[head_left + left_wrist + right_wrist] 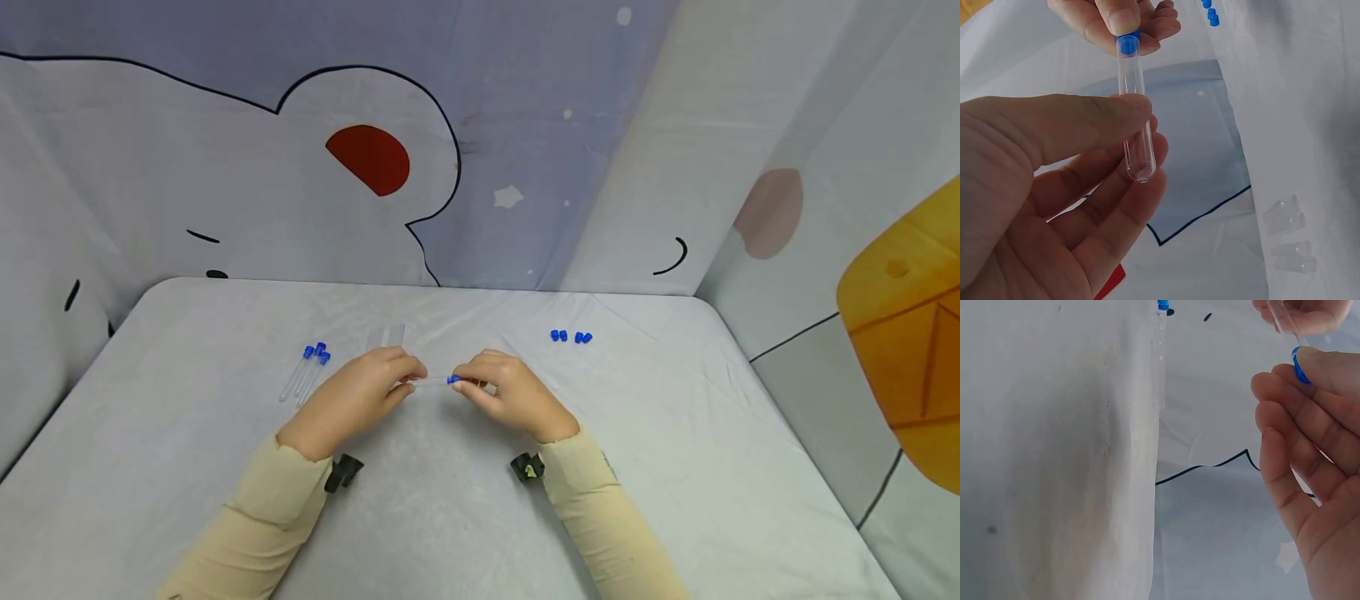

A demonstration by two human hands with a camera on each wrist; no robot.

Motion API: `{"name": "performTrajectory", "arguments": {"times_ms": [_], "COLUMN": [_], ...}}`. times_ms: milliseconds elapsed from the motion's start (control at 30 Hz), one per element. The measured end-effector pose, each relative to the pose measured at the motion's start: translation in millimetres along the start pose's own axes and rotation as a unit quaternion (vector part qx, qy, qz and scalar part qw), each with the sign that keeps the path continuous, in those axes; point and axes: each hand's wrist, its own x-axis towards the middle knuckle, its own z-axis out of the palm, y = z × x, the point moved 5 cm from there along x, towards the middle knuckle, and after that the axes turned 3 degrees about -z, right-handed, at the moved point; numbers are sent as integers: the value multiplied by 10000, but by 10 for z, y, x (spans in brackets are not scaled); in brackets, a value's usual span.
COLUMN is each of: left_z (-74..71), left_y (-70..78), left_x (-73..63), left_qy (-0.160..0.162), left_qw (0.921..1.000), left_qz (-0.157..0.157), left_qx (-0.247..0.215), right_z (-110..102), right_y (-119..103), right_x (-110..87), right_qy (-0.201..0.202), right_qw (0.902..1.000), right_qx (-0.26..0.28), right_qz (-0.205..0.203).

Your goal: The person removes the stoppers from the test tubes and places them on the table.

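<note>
Between thumb and fingers, my left hand (365, 387) pinches a clear test tube (1139, 147) with a rounded end. A blue cap (1128, 43) sits in the tube's mouth, its lower part visible inside the glass-clear wall. My right hand (513, 392) pinches that cap between thumb and fingertips, as the right wrist view also shows at the blue cap (1300, 365). In the head view the tube lies level between the two hands, above the table.
Several capped test tubes (306, 372) lie left of my left hand on the white table (450, 517). Behind that hand are several clear uncapped tubes (396, 335). Several loose blue caps (563, 336) lie at the back right. A printed cloth wall (525, 242) rises behind the table.
</note>
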Motion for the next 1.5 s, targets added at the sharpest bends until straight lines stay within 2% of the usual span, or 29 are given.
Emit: {"name": "performTrajectory", "arguments": {"times_ms": [167,367,700,1000,1500], "left_z": [6,16,5,13,8], "left_y": [-9,-3,-10,-22,-26], "left_x": [2,0,-2,-12,-9], "left_qy": [51,-35,42,13,-30], "left_qw": [10000,10000,10000,10000,9999], "left_qz": [-10,-72,-62,-82,-97], "left_qx": [0,-2,-15,-35,-35], "right_z": [-2,-4,-23,-20,-39], "right_y": [9,14,57,58,75], "right_x": [5,-1,-10,-5,-12], "right_qy": [87,132,259,237,242], "right_qw": [9999,9998,9980,9975,9964], "right_qx": [-74,-77,421,626,727], "right_qz": [38,92,399,242,365]}}
